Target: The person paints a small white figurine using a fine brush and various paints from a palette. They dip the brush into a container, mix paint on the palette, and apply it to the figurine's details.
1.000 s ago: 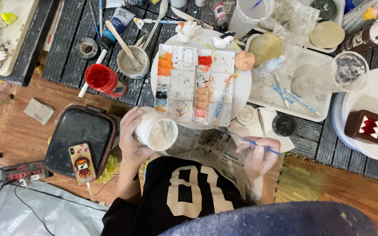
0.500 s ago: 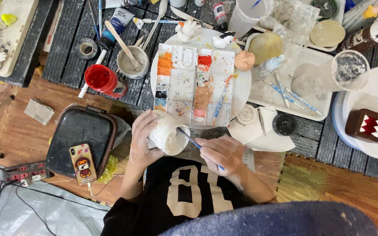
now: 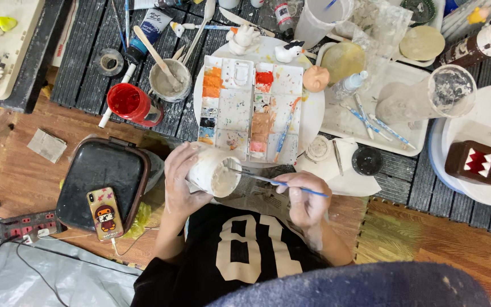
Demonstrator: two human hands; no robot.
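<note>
We see the white cup (image 3: 214, 173) lying on its side in our left hand (image 3: 182, 176), its long axis running left to right, its open mouth turned right and a little down, toward our right hand (image 3: 305, 196). The left hand's fingers are curled around the cup's wall from the left, thumb above, clasping it firmly; the cup sits right in that palm, just above the black shirt (image 3: 240, 256).

The brush (image 3: 279, 183) is long and thin with a blue handle. It runs nearly level, its tip pointing left into the cup's mouth and its handle end pointing right and slightly down, past the knuckles. Our right hand pinches the brush near the middle between thumb and fingertips, the other fingers folded in close. The cup lies just left of that hand, and the brush joins the two.

Just beyond both hands lies the palette (image 3: 251, 108) with orange and red paint.
</note>
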